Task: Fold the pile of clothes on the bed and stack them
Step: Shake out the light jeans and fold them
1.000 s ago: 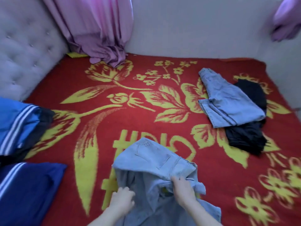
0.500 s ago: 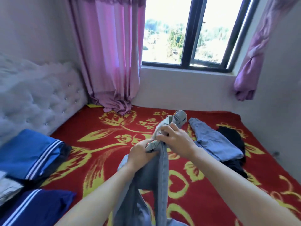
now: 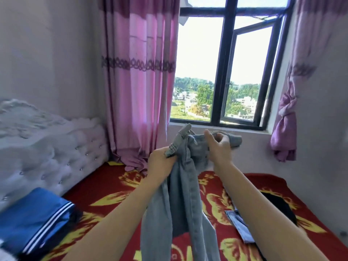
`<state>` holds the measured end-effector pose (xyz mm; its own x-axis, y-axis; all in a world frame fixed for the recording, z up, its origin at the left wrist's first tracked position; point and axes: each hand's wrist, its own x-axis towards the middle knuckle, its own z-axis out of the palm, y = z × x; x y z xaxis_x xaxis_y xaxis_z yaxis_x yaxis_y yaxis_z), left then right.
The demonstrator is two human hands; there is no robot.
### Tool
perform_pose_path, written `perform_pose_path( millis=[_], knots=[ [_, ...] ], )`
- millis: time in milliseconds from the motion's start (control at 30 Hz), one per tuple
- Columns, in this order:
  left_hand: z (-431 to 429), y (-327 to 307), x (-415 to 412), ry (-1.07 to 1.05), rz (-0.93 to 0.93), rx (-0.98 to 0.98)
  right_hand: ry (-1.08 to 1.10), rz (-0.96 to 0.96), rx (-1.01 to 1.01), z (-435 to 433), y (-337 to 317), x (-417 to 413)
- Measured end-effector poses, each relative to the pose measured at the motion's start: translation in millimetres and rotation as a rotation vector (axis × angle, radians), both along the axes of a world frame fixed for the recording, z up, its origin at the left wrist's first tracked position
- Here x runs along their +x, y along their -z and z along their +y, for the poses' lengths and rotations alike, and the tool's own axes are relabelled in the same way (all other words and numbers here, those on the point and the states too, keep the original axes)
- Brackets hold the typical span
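Light blue jeans (image 3: 183, 194) hang in the air in front of me over the red and yellow bed cover (image 3: 113, 196). My left hand (image 3: 162, 162) grips one side of the waistband in a fist. My right hand (image 3: 218, 147) holds the other side of the waistband, fingers curled round the cloth. The legs hang down between my forearms. A folded pair of light blue jeans (image 3: 238, 227) lies on the bed at right, partly hidden by my right forearm, on top of a black garment (image 3: 280, 206).
Blue pillows with white stripes (image 3: 35, 221) lie at the left by the padded white headboard (image 3: 47, 153). Pink curtains (image 3: 139, 81) hang at both sides of a dark-framed window (image 3: 222, 72). The bed meets the wall under the window.
Both hands have lifted the jeans off the bed to chest height and moved apart along the waistband. My view has tilted up from the bed to the window.
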<state>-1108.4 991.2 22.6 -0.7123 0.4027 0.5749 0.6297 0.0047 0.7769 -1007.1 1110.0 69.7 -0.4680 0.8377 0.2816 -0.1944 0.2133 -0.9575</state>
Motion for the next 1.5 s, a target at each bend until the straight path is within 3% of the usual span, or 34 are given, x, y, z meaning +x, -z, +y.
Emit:
perform_pose_path(
  millis=[133, 333, 500, 667, 833, 933, 1167, 1500],
  knots=[
    [3, 16, 4, -0.023, 0.033, -0.07, -0.032, -0.064, -0.253, 10, 17, -6],
    [6, 45, 14, -0.041, 0.058, -0.177, 0.19, 0.029, -0.511, 21, 49, -22],
    [3, 62, 17, 0.005, 0.014, -0.126, 0.186, -0.007, -0.39, 25, 69, -29],
    [-22, 54, -3, 0.351, -0.213, -0.069, 0.176, 0.007, -0.284, 39, 52, -17],
    [-70, 47, -50, 0.055, -0.444, 0.201, 0.252, -0.053, -0.146, 91, 40, 12],
    [-96, 58, -74, -0.162, -0.43, 0.258, 0.313, -0.116, -0.127, 121, 48, 32],
    [-129, 158, -73, -0.412, -0.562, -0.022, 0.062, -0.389, -0.015, 99, 143, 22],
    [-169, 289, -5, -0.465, -0.739, -0.489, -0.295, -1.037, -0.008, 63, 298, 23]
  ],
)
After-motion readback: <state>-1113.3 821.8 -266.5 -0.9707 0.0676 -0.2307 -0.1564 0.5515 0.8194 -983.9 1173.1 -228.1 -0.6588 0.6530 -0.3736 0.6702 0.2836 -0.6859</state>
